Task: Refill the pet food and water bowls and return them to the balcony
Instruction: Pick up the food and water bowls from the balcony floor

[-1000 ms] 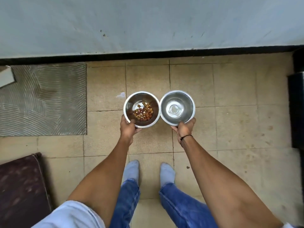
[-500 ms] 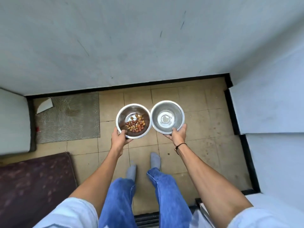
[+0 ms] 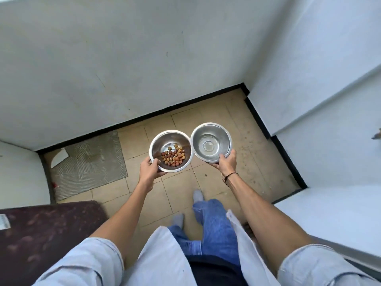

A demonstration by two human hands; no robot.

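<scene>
Two round steel bowls are held up in the air over a beige tiled floor. The food bowl [image 3: 165, 141] has a small heap of brown and orange kibble [image 3: 173, 157] at its bottom. My left hand [image 3: 148, 172] grips its near rim, thumb inside the edge. The water bowl [image 3: 212, 133] beside it on the right looks shiny; I cannot tell if it holds water. My right hand [image 3: 226, 164] grips its near rim, thumb over the edge. The two bowls touch at their rims.
A pale wall rises ahead and another on the right, with black skirting along the floor. A grey ribbed mat [image 3: 88, 164] lies at the left by the wall. A dark maroon cushion [image 3: 41, 234] fills the lower left. My feet in socks [image 3: 198, 195] stand on the tiles.
The bowls have come up from floor level with both hands still holding them. The view has risen and turned right, showing more wall and the right corner.
</scene>
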